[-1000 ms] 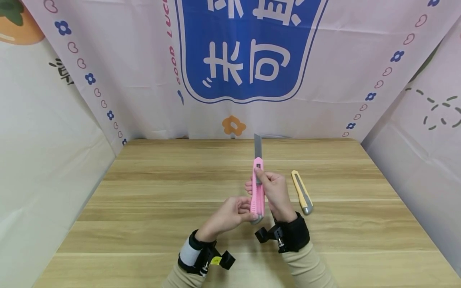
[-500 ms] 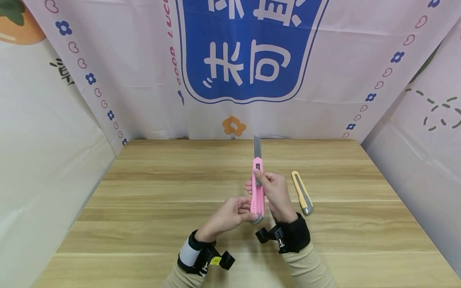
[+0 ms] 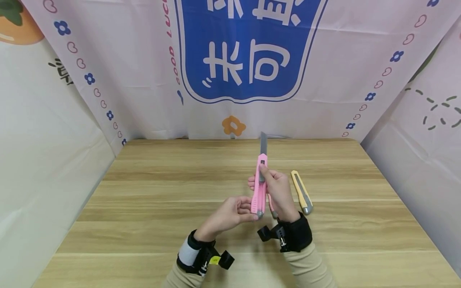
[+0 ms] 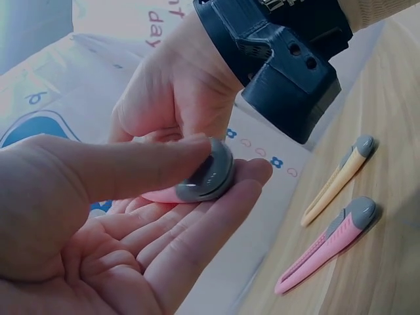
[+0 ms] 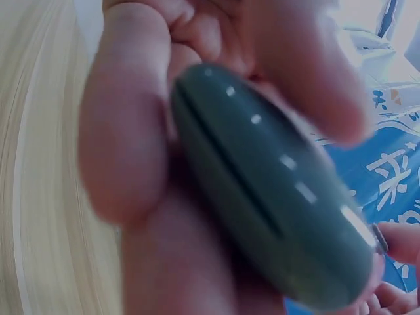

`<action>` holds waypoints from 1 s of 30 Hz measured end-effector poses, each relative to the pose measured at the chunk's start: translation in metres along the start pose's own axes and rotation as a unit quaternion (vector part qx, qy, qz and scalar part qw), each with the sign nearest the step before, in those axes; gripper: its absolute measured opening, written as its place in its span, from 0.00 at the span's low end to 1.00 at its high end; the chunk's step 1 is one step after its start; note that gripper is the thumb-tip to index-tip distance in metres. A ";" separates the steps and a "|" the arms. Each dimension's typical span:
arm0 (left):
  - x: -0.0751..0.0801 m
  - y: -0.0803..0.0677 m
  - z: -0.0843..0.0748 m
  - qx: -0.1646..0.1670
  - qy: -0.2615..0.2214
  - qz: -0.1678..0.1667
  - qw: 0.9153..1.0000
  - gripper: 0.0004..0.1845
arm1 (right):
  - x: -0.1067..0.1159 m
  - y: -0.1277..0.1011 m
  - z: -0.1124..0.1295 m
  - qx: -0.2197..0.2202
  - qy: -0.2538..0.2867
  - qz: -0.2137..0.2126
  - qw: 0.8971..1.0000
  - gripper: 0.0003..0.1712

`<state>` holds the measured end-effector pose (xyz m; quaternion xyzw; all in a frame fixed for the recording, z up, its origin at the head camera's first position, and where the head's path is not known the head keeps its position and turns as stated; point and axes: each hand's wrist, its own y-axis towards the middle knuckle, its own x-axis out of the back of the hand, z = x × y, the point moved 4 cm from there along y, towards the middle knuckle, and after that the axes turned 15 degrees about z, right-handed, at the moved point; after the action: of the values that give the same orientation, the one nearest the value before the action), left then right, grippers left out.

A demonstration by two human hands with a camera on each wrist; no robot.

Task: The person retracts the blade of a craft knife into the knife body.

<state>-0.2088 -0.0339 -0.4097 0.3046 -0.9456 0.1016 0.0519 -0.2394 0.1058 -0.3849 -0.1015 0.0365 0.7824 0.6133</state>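
Both hands meet above the wooden table (image 3: 151,208): my right hand (image 3: 278,193) is wrapped around the pink utility knife (image 3: 260,188), thumb on its slider, while my left hand (image 3: 230,214) pinches the grey end cap (image 4: 207,176) at the knife's near end. Its blade (image 3: 263,143) stands well out of the body, pointing away from me, so the extending looks done; by my reading, whatever follows with cap or blade is not begun. Just right of my right hand lies a yellow utility knife (image 3: 301,192), blade in, untouched; the left wrist view shows another pink knife (image 4: 327,244) beside it.
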 end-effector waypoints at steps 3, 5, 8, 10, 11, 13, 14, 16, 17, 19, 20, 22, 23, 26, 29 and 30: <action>0.000 0.000 0.000 -0.005 -0.002 0.000 1.000 0.21 | 0.000 0.000 0.000 0.004 0.001 -0.002 1.000 0.29; 0.000 0.000 0.000 -0.009 -0.005 -0.002 1.000 0.21 | 0.000 0.000 0.000 0.009 0.004 -0.003 1.000 0.30; 0.000 0.000 0.000 -0.015 -0.001 -0.002 1.000 0.20 | -0.001 0.001 -0.001 0.010 0.009 -0.008 1.000 0.30; -0.001 0.000 0.000 -0.013 0.005 -0.001 1.000 0.20 | -0.001 0.001 -0.001 0.010 0.009 -0.014 1.000 0.29; -0.001 0.000 0.001 -0.012 0.008 0.001 1.000 0.20 | -0.001 0.001 -0.002 0.008 0.008 -0.016 1.000 0.29; -0.002 0.001 0.001 -0.007 0.010 0.003 1.000 0.20 | -0.001 0.001 -0.002 0.007 0.005 -0.019 1.000 0.28; -0.002 0.001 0.002 -0.003 0.008 0.002 1.000 0.19 | -0.001 0.001 -0.002 0.007 0.004 -0.019 1.000 0.28; -0.002 0.001 0.002 0.002 0.004 0.001 1.000 0.19 | -0.001 0.001 -0.002 0.008 0.002 -0.017 1.000 0.28; -0.002 0.001 0.002 0.002 0.004 0.002 1.000 0.19 | -0.001 0.002 -0.002 0.011 0.002 -0.015 1.000 0.27; -0.002 0.001 0.002 0.001 0.000 0.001 1.000 0.19 | -0.001 0.002 -0.002 0.018 0.004 -0.011 1.000 0.27; -0.002 0.000 0.001 -0.002 0.000 0.002 1.000 0.19 | -0.001 0.002 -0.002 0.022 0.004 -0.008 1.000 0.27; -0.002 0.000 0.001 -0.010 0.001 0.005 1.000 0.20 | -0.001 0.002 -0.002 0.031 0.004 -0.003 1.000 0.26; -0.002 0.000 0.000 -0.013 0.001 0.006 1.000 0.20 | -0.001 0.001 -0.001 0.034 0.005 -0.001 0.999 0.26; -0.003 -0.001 0.000 -0.019 0.002 0.009 1.000 0.20 | -0.001 0.001 -0.001 0.039 0.005 0.001 0.999 0.26; -0.003 -0.002 -0.001 -0.017 -0.003 0.011 1.000 0.19 | -0.001 0.000 -0.001 0.040 0.005 0.001 0.999 0.25; -0.002 -0.002 -0.001 -0.016 -0.006 0.010 1.000 0.19 | -0.001 0.000 -0.001 0.040 0.005 0.002 0.999 0.25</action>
<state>-0.2058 -0.0339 -0.4091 0.2944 -0.9506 0.0851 0.0499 -0.2391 0.1048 -0.3852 -0.0807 0.0710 0.7811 0.6151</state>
